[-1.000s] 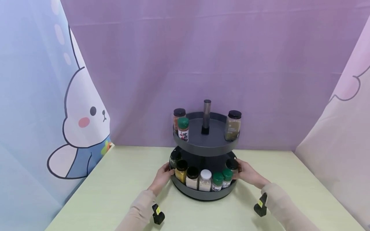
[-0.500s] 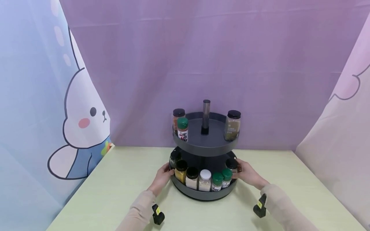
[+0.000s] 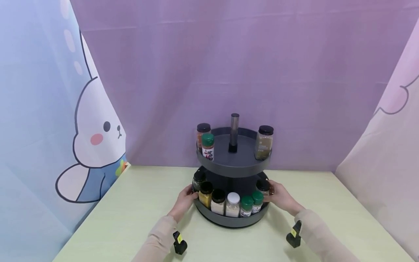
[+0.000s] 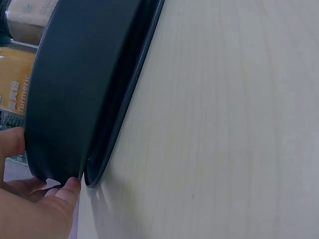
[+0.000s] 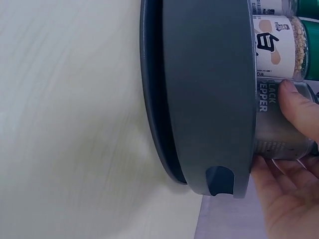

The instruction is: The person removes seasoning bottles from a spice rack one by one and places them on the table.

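Observation:
A dark grey two-tier spice rack (image 3: 234, 171) with round trays stands on the table. At the left side of its lower tray (image 3: 222, 219), my left hand (image 3: 183, 203) grips the wall, the thumb at the upper rim and fingertips at the bottom edge in the left wrist view. On the opposite side my right hand (image 3: 283, 198) holds a black pepper jar (image 5: 269, 132) standing in that tray, thumb on one face and fingers round the other. Beside it are green-capped bottles (image 3: 246, 205), a white-capped jar (image 3: 233, 205) and a turmeric jar (image 4: 16, 79).
The upper tray (image 3: 234, 168) carries a black-lidded jar (image 3: 263, 143) at right and a green-capped bottle (image 3: 207, 145) at left, with a red-orange jar (image 3: 203, 131) behind. A post (image 3: 234, 133) rises from its middle. A purple curtain (image 3: 235, 72) hangs behind the table (image 3: 147, 189).

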{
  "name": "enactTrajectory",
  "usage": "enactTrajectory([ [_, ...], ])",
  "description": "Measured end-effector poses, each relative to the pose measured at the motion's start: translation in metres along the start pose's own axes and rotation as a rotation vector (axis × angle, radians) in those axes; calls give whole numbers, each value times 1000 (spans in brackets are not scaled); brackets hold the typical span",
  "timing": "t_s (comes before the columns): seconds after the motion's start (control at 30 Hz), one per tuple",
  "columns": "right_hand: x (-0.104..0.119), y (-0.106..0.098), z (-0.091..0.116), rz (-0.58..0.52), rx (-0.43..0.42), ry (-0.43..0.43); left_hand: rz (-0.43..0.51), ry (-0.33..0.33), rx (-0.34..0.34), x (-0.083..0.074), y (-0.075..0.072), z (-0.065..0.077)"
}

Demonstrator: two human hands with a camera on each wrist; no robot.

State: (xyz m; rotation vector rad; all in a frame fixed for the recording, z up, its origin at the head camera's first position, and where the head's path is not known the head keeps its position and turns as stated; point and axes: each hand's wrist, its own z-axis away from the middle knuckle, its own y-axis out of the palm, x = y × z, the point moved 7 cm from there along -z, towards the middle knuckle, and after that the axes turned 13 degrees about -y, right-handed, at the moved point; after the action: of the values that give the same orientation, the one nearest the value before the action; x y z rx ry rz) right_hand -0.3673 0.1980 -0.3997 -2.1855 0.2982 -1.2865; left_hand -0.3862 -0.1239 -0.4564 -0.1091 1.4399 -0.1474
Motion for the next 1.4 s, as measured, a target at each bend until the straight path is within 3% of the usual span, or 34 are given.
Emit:
enactTrajectory([
  [1.4,20,-29,-6,17,-48,-57,12,-13,-10,1,-1,1],
])
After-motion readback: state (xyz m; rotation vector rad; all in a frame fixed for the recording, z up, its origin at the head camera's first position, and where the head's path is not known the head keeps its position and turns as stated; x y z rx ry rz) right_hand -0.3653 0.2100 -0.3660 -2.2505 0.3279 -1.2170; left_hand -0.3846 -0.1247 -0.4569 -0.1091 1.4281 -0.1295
